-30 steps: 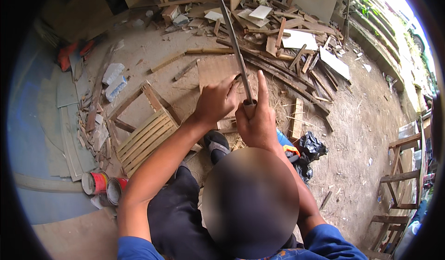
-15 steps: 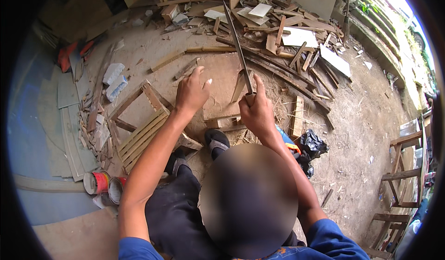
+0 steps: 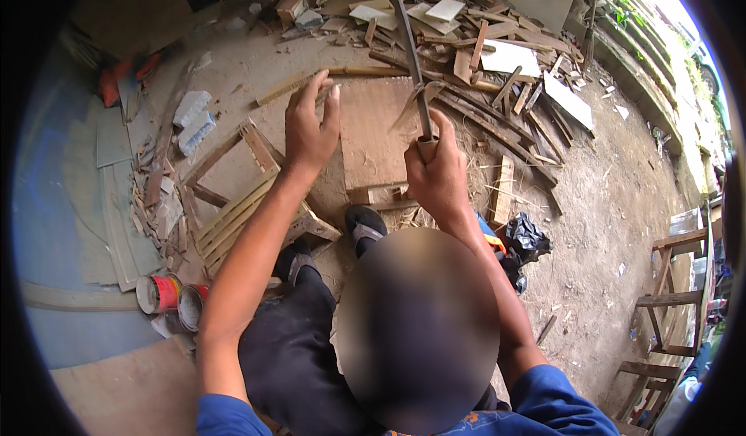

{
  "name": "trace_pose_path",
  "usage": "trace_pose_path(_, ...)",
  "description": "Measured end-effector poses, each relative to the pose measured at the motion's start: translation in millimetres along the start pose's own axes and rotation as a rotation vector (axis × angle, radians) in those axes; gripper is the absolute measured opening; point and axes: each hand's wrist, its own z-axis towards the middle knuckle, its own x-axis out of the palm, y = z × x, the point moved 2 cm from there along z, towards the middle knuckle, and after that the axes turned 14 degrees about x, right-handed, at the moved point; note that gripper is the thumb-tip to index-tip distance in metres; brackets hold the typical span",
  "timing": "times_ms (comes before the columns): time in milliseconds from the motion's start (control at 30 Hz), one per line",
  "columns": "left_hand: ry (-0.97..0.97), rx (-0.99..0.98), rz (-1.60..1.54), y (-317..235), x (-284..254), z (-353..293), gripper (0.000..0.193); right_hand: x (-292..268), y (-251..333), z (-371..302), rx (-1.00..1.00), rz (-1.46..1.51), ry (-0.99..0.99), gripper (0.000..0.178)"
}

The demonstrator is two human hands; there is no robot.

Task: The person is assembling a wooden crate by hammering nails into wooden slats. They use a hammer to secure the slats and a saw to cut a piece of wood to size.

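Observation:
My right hand (image 3: 441, 168) grips a machete (image 3: 409, 40) by its short handle, the long dark blade pointing up and away and leaving the top of the picture. Against the blade just above this hand is a thin, curled brown strip (image 3: 420, 103); I cannot make out whether it is attached. My left hand (image 3: 312, 129) is raised to the left of the blade, empty, fingers stretched and thumb apart. Beneath and between both hands is a low wooden stool or block with a flat board top (image 3: 374, 137), strewn with thin fibres.
Scrap wood (image 3: 497, 55) is heaped at the far right. A slatted wooden frame (image 3: 233, 218) lies left, near white foam-like blocks (image 3: 194, 121) and red tins (image 3: 159, 294). A black plastic bag (image 3: 528, 235) sits right of my right forearm; wooden racks (image 3: 672, 300) stand farther right.
My left hand has risen slightly away, its fingers straighter. My right hand has shifted a little right with the machete, and the brown strip now sits higher, across the blade.

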Motion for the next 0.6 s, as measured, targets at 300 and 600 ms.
trace_pose_path(300,-0.048,0.041,-0.193,-9,5,2,0.05,26,-24,3,-0.081,0.036,-0.063,0.035)
trace_pose_path(600,0.083,0.103,-0.442,-16,14,2,0.1,24,-30,13,0.139,-0.17,0.049,0.019)
